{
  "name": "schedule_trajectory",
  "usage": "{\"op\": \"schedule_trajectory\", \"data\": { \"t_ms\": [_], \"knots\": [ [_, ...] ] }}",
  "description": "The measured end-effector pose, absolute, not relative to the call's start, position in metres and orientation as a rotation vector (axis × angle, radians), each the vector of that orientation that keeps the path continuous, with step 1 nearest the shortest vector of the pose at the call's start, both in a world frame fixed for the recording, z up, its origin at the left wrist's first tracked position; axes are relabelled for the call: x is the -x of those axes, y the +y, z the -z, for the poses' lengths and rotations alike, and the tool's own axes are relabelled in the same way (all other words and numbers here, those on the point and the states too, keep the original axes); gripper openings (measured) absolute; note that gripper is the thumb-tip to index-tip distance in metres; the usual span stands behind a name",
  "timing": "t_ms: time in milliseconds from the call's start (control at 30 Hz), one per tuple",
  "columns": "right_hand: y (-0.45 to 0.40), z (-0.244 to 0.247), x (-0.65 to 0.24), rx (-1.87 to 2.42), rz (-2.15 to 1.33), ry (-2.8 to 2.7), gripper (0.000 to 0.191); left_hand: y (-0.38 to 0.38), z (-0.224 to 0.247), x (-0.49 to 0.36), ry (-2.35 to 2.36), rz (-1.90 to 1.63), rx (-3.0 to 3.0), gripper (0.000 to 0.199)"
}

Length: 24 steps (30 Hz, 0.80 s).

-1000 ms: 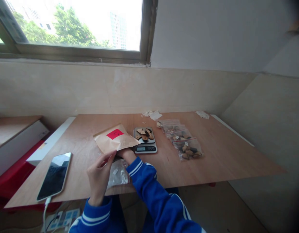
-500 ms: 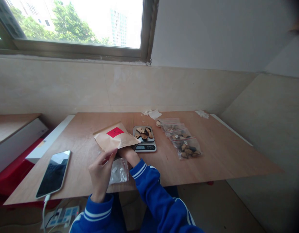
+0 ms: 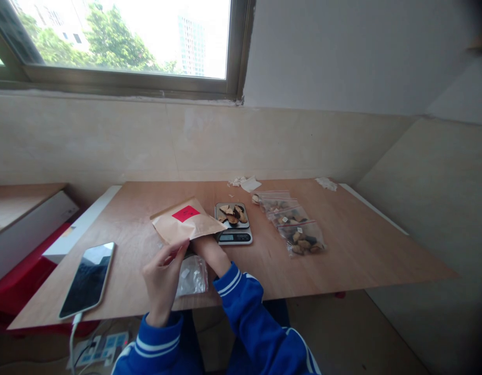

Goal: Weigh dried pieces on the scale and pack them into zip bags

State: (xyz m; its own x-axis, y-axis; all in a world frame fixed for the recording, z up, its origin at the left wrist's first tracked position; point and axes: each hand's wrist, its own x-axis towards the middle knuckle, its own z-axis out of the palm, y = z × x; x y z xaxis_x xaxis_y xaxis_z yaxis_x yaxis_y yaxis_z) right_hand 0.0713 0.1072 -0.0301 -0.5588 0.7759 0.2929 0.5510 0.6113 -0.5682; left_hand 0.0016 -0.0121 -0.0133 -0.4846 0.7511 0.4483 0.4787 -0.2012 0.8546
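A brown paper bag (image 3: 170, 229) with a red label lies tilted over the table, its mouth toward me. My left hand (image 3: 164, 273) pinches the edge of that mouth between thumb and fingers. Inside the bag is my right hand (image 3: 209, 250); its fingers are hidden by the paper. Just right of the bag stands a small kitchen scale (image 3: 236, 237), carrying several dark-edged dried slices (image 3: 233, 214). A clear plastic zip bag (image 3: 192, 276) rests on the table under my wrists.
To the right, several zip bags (image 3: 303, 239) of dried pieces overlap in a row. A phone (image 3: 88, 281) with a charging cable lies at the left. Crumpled white tissue (image 3: 248, 183) sits at the back edge, below the wall and window. A power strip (image 3: 102, 349) is below the table.
My right wrist and sleeve have shifted slightly to the right, with the hand still in the paper bag. The left hand keeps its pinch on the bag's edge.
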Motion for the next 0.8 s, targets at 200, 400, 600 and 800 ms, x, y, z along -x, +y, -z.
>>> {"op": "schedule_trajectory", "data": {
  "t_ms": [200,400,600,800],
  "knots": [
    [0.076,0.013,-0.107,0.998,-0.603,-2.322,0.037,-0.012,0.011,0.004,1.868,-1.774,-1.448,0.022],
    [0.039,0.005,-0.142,0.954,-0.577,-2.043,0.025,-0.007,0.001,0.010,1.954,-1.821,-1.411,0.021],
    [0.039,0.024,-0.194,0.932,-0.386,-1.659,0.011,-0.001,-0.002,0.015,1.971,-1.844,-1.361,0.024],
    [0.082,0.070,-0.232,1.206,-0.091,-1.754,0.021,0.000,0.002,0.013,1.939,-1.844,-1.405,0.024]
  ]
}}
